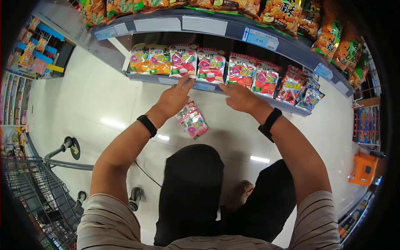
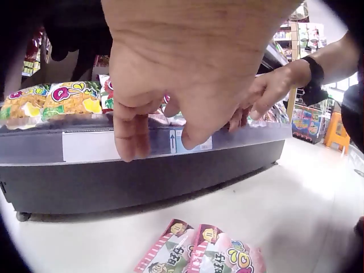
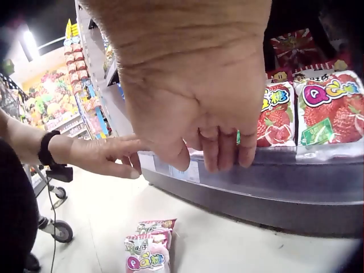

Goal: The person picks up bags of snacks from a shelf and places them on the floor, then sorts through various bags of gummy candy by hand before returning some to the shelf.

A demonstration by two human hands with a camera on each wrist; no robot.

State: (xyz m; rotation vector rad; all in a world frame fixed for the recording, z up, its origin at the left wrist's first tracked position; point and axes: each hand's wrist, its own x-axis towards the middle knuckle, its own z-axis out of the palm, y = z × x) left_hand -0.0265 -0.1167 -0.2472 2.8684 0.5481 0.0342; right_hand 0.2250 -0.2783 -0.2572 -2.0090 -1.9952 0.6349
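Note:
Several bags of gummy candy stand in a row along the low shelf (image 1: 266,99). My left hand (image 1: 175,99) reaches to the shelf's front edge, its fingertips right at the foot of a pink-and-white gummy bag (image 1: 183,62). A second such gummy bag (image 1: 211,66) stands between my two hands. To the right, my right hand (image 1: 243,99) has its fingers bent down at the front edge, just below a strawberry gummy bag (image 3: 333,111). Neither hand holds a bag. Two pink gummy bags (image 1: 193,121) lie overlapping on the floor below my hands.
Orange gummy bags (image 1: 159,60) stand at the shelf's left end, dark blue ones (image 1: 310,98) at its right. An upper shelf (image 1: 204,26) with orange snack bags overhangs the row. A wire shopping cart (image 1: 46,196) is at my left, an orange stool (image 1: 363,168) at far right.

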